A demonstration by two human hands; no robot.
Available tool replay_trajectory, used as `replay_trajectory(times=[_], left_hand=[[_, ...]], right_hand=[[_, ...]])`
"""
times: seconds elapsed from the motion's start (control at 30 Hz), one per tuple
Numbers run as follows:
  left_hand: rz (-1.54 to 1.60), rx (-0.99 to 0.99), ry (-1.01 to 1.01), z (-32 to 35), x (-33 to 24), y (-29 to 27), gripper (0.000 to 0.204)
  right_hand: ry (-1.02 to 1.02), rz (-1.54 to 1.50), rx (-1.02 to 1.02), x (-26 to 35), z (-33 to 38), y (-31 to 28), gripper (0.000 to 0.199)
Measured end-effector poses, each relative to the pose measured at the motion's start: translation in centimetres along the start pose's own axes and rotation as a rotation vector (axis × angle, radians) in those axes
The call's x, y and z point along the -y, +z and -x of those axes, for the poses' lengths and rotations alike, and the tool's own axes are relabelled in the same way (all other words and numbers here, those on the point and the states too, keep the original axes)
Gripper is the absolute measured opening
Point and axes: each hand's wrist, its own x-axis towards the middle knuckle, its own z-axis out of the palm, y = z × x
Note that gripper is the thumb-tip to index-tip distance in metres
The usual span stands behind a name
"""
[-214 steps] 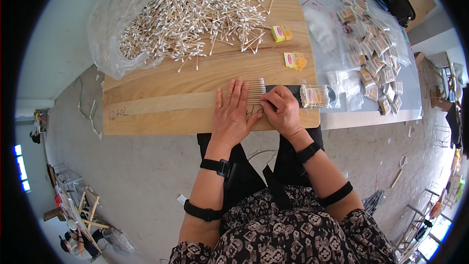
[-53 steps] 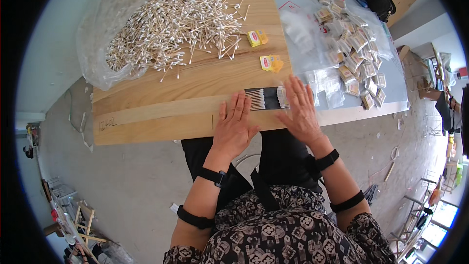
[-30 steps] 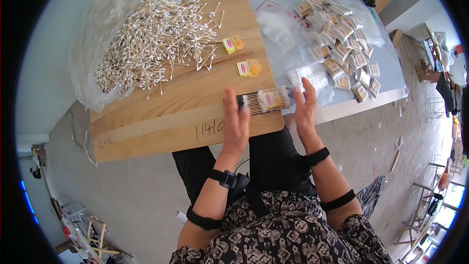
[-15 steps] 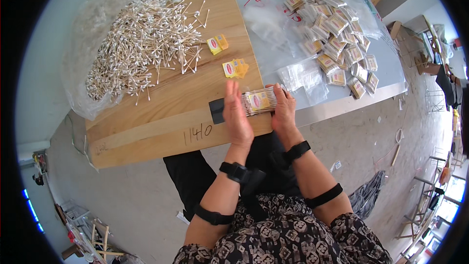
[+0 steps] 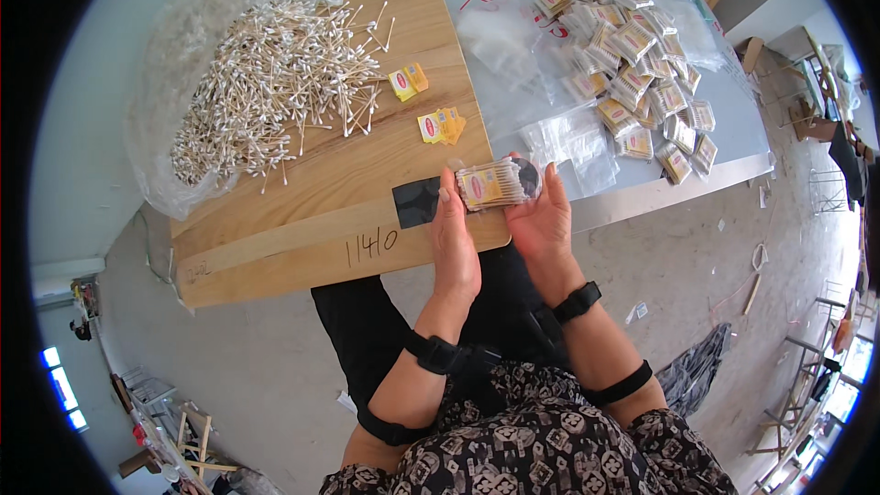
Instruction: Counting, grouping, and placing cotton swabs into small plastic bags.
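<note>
Head view: has swab bundle (image 5: pixel 504 180) with yellow label (image 5: pixel 480 189) at near right corner of wooden tabletop (image 5: pixel 321 183), between left hand (image 5: pixel 455 243), side-on with fingers nearly straight against left end, and right hand (image 5: pixel 543 225), loosely cupped at right end with thumb spread away; can't judge left-side grip. Shows black strip (image 5: pixel 415 203) just left of left hand, loose yellow cards (image 5: pixel 431 128) beyond, heaped swabs (image 5: pixel 280 82) at clear bag (image 5: pixel 151 124). Shows finished-looking packs (image 5: pixel 632 40) piled on grey tabletop (image 5: pixel 513 133) to right, clear sachets (image 5: pixel 577 148) nearer.
</note>
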Motion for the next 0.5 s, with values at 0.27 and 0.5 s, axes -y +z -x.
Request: replay_trajectory(times=[0.27,0.5], left_hand=[[0.075,-0.011,-0.121,-0.2,-1.6,0.8,0.076],[0.184,-0.145,-0.182,-0.4,-2.0,1.5,0.074]], right_hand=[[-0.042,0.250,0.043,-2.7,1.0,1.5,0.036],[-0.087,0.254,0.013,-3.1,1.3,1.9,0.039]])
